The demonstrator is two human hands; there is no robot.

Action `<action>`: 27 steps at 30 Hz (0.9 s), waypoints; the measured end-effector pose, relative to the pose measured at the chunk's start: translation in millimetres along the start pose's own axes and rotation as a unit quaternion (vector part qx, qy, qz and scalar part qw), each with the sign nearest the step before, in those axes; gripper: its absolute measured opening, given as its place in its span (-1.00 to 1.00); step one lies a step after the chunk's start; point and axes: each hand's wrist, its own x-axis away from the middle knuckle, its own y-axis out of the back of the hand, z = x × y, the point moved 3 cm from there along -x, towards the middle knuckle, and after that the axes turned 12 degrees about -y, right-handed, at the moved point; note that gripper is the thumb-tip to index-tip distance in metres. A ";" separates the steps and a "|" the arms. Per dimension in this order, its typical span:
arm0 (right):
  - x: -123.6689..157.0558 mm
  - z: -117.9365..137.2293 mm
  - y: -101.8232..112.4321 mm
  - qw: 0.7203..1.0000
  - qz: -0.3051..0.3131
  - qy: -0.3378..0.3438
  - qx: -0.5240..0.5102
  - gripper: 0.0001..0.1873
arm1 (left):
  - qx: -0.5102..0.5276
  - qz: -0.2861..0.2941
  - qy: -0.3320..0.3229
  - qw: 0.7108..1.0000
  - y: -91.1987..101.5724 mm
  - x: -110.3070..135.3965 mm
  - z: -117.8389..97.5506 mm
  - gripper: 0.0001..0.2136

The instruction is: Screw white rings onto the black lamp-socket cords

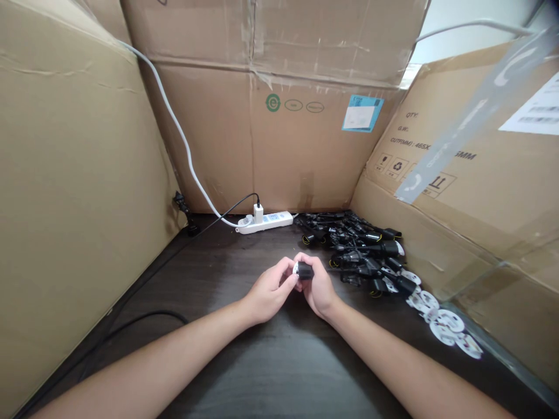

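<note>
In the head view, my two hands meet over the middle of the dark table. My right hand point(321, 288) is wrapped round a small black cylindrical housing point(305, 270), held nearly level. A white round disc point(296, 269) sits at the housing's left end. The thumb and fingers of my left hand point(268, 291) are closed on this disc, pressing against it at the end of the housing. Fingers hide part of the disc and the housing's underside, so I cannot tell how firmly the two are joined.
Right of my hands lies a heap of black housings with cables point(367, 250). Several loose white discs point(448, 323) trail along the right box. A white power strip point(277, 220) with a plugged-in adapter stands behind. Cardboard boxes point(305, 157) wall three sides; a black cable point(152, 273) crosses the left.
</note>
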 end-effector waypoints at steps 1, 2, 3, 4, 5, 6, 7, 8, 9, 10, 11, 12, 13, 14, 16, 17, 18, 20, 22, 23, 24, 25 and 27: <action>0.5 0.2 -0.4 1.000 0.000 0.001 0.004 -0.69 | 0.001 -0.001 -0.003 1.000 0.4 -0.2 -1.0 -0.80; 1.0 0.3 -0.8 1.000 -0.001 0.002 0.008 -0.70 | 0.002 -0.002 -0.005 1.000 0.7 -0.3 -1.9 -0.78; 1.5 0.4 -1.0 1.000 -0.003 0.002 0.010 -0.70 | 0.002 -0.002 -0.006 1.000 0.9 -0.5 -2.8 -0.77; 1.9 0.6 -1.2 1.000 -0.005 0.003 0.012 -0.70 | 0.003 -0.002 -0.005 1.000 1.1 -0.6 -3.5 -0.76; 2.1 0.6 -1.3 1.000 -0.006 0.004 0.014 -0.70 | 0.003 -0.001 -0.003 1.000 1.3 -0.7 -4.1 -0.75; 2.2 0.6 -1.3 1.000 -0.007 0.004 0.017 -0.71 | 0.003 -0.001 -0.001 1.000 1.3 -0.8 -4.5 -0.75; 2.1 0.6 -1.2 1.000 -0.008 0.004 0.021 -0.71 | 0.005 0.000 0.000 1.000 1.4 -0.9 -4.8 -0.75; 1.9 0.4 -1.1 1.000 -0.008 0.005 0.024 -0.70 | 0.007 0.000 0.003 1.000 1.3 -1.0 -4.9 -0.74; 1.6 0.2 -0.8 1.000 -0.010 0.005 0.028 -0.70 | 0.011 0.000 0.005 1.000 1.3 -1.1 -4.8 -0.74; 1.2 0.0 -0.6 0.999 -0.011 0.005 0.032 -0.70 | 0.014 -0.001 0.007 1.000 1.2 -1.2 -4.8 -0.74; 0.9 -0.2 -0.5 0.999 -0.011 0.005 0.036 -0.69 | 0.016 -0.002 0.009 1.000 1.1 -1.3 -4.6 -0.74; 0.7 -0.3 -0.4 0.999 -0.011 0.005 0.039 -0.68 | 0.018 -0.003 0.010 1.000 1.0 -1.4 -4.4 -0.74; 0.6 -0.5 -0.3 0.999 -0.010 0.004 0.040 -0.67 | 0.020 -0.003 0.011 1.000 0.9 -1.5 -4.1 -0.74; 0.7 -0.5 -0.2 0.999 -0.008 0.002 0.038 -0.67 | 0.021 -0.002 0.011 1.000 0.7 -1.6 -3.8 -0.74; 0.9 -0.5 -0.1 1.000 -0.005 -0.001 0.027 -0.68 | 0.027 0.001 0.009 1.000 0.4 -1.7 -3.1 -0.75; 1.0 -0.3 0.0 1.000 -0.005 0.000 0.021 -0.68 | 0.031 0.003 0.007 0.999 0.2 -1.8 -2.8 -0.75; 1.1 -0.1 0.1 1.000 -0.006 0.002 0.016 -0.69 | 0.035 0.004 0.007 0.999 0.1 -1.9 -2.5 -0.76; 1.0 0.3 0.2 1.000 -0.008 0.007 0.010 -0.69 | 0.043 0.004 0.009 0.999 -0.2 -2.4 -2.3 -0.76; 0.7 0.4 0.3 1.000 -0.009 0.009 0.008 -0.70 | 0.057 -0.005 0.019 0.998 -0.2 -3.4 -2.9 -0.74; 0.5 0.3 0.2 1.000 -0.008 0.010 0.008 -0.70 | 0.067 -0.013 0.024 0.997 0.0 -3.9 -3.4 -0.72; 0.4 0.3 0.0 1.000 -0.006 0.011 0.009 -0.70 | 0.077 -0.020 0.030 0.996 0.1 -4.4 -3.9 -0.71; 0.3 0.2 -0.1 1.000 -0.003 0.011 0.011 -0.70 | 0.084 -0.027 0.036 0.995 0.2 -4.7 -4.0 -0.70; 0.5 0.2 -0.3 1.000 0.001 0.013 0.016 -0.69 | 0.088 -0.036 0.046 0.994 0.5 -4.8 -3.2 -0.67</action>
